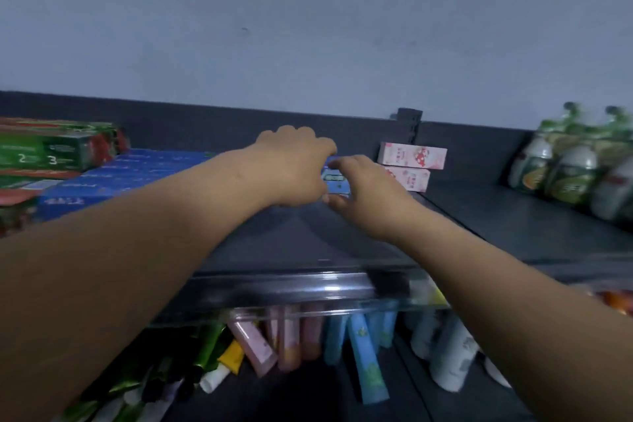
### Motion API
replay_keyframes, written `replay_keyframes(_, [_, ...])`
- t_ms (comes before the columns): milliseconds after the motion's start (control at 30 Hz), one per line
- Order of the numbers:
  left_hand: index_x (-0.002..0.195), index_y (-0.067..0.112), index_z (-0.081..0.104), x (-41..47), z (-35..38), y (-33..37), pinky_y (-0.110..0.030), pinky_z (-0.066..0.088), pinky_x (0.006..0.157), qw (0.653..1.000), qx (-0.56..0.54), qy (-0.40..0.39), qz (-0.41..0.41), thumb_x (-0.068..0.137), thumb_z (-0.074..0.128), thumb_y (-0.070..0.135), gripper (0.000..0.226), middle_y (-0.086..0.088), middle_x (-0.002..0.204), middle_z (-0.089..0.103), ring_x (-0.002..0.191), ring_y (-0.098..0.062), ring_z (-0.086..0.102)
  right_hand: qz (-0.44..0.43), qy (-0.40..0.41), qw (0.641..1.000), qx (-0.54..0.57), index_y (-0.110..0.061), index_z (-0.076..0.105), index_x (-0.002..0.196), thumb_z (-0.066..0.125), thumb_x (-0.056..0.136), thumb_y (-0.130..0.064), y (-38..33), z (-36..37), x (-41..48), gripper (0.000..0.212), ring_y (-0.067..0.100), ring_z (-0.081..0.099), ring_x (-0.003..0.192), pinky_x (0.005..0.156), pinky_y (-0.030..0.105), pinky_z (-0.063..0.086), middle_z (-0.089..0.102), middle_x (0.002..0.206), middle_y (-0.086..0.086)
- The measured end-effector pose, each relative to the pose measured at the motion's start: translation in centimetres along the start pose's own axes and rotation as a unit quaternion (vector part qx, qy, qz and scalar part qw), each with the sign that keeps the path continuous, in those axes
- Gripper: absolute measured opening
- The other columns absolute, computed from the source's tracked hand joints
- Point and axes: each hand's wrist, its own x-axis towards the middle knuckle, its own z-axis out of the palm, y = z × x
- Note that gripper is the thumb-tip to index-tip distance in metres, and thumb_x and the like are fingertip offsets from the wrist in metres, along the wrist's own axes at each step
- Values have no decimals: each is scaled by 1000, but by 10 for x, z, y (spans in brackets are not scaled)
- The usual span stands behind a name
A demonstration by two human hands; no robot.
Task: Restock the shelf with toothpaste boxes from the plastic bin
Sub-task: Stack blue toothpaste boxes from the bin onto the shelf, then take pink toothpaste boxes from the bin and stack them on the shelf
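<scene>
Both hands are meeting at the far middle of the top shelf. The left hand [297, 166] is lying knuckles-up, its fingers curling down over the left end of a blue toothpaste box [335, 181]. The right hand [368, 187] is coming in from the right and pinching the same box, forefinger above and thumb below. Only a short strip of the box is showing between the two hands, and it is sitting low on the dark shelf [507, 216].

Just beside the right hand, further right, two pink boxes [412, 157] are lying stacked one on the other against the back panel. To the left of the left hand, a row of blue boxes [137, 169] is running along the shelf, and green and red boxes [51, 151] are piled at the far left edge. Green-labelled bottles [568, 169] are crowding the right end.

Nearer, a clear front rail [308, 288] is edging the shelf. Below it, pink tubes [289, 339], blue tubes [364, 353] and white tubes [452, 356] are standing on a lower shelf.
</scene>
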Motion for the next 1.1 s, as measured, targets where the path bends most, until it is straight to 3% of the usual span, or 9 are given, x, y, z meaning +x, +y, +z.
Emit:
replay_keyframes(133, [128, 25, 46, 27, 9, 70, -38, 40, 81, 997, -1, 19, 76, 84, 59, 47, 50, -4, 123, 50, 112, -29, 48, 45, 38, 989, -134, -17, 46, 137, 58, 88, -49, 67, -30, -44, 60, 30, 46, 125, 103, 44, 38, 47, 139, 7])
replay_keyframes(267, [138, 23, 38, 47, 20, 139, -43, 41, 94, 994, -23, 20, 107, 86, 58, 46, 61, -8, 136, 45, 123, -32, 44, 111, 44, 972, -201, -20, 39, 143, 56, 89, -52, 139, -61, -100, 65, 28, 38, 134, 110, 44, 31, 37, 148, 5])
replay_keyframes(333, [139, 22, 38, 54, 24, 177, -42, 42, 92, 991, -48, 14, 126, 86, 58, 45, 61, -7, 137, 45, 125, -32, 43, 141, 39, 965, -219, -21, 38, 143, 56, 89, -52, 171, -77, -130, 65, 29, 37, 135, 110, 45, 30, 36, 148, 5])
replay_keyframes(500, [141, 21, 36, 62, 42, 281, -47, 38, 102, 976, -91, 21, 198, 83, 61, 49, 69, -9, 138, 44, 127, -33, 41, 221, 22, 946, -237, -21, 36, 145, 57, 89, -49, 242, -109, -208, 65, 30, 34, 136, 111, 45, 26, 34, 149, 5])
replay_keyframes(667, [135, 21, 41, 60, 76, 377, -44, 36, 102, 960, -114, 13, 256, 80, 61, 46, 64, -7, 135, 47, 124, -31, 43, 297, -4, 924, -240, -23, 40, 141, 58, 88, -47, 301, -121, -288, 61, 29, 36, 134, 108, 46, 28, 38, 147, 2])
replay_keyframes(967, [132, 22, 43, 49, 147, 503, -40, 37, 91, 943, -122, -97, 295, 78, 66, 49, 64, -7, 130, 49, 118, -30, 46, 391, -64, 892, -218, -21, 38, 142, 59, 90, -42, 374, -113, -401, 60, 30, 37, 133, 111, 46, 29, 38, 147, 4])
replay_keyframes(1100, [139, 21, 37, 40, 189, 549, -42, 36, 101, 927, -134, -175, 302, 82, 63, 49, 69, -8, 139, 42, 126, -31, 41, 443, -91, 877, -162, -18, 35, 144, 60, 89, -40, 406, -89, -443, 64, 33, 42, 128, 104, 45, 38, 38, 145, 7])
